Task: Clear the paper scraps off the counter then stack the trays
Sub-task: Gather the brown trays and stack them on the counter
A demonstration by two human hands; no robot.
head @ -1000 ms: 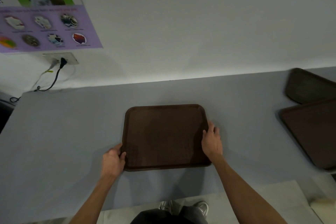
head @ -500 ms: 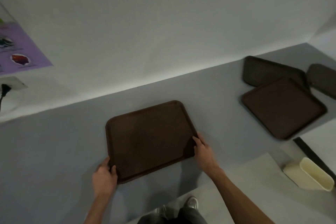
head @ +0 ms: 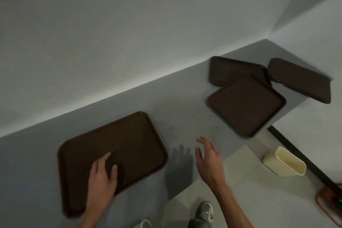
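Note:
A dark brown tray [head: 118, 144] lies flat on the grey counter [head: 185, 109] in front of me. My left hand [head: 102, 177] rests palm down on its near part, fingers spread. My right hand [head: 208, 159] hovers open above the counter, just right of that tray, touching nothing. Three more brown trays sit at the counter's far right end: one nearest [head: 246, 105] overlapping a second behind it [head: 231, 70], and a third [head: 299, 79] at the corner, overhanging the counter's end. No paper scraps are visible.
A cream-coloured bin [head: 285, 161] stands on the floor below the counter's right end. An orange cord [head: 327, 201] lies on the floor at the far right. The wall runs along the back of the counter. My shoes [head: 204, 211] show below.
Both hands let go of the tray's side edges. The left hand moved onto the tray's surface, the right lifted off to the right. The view swung further right, showing the third tray.

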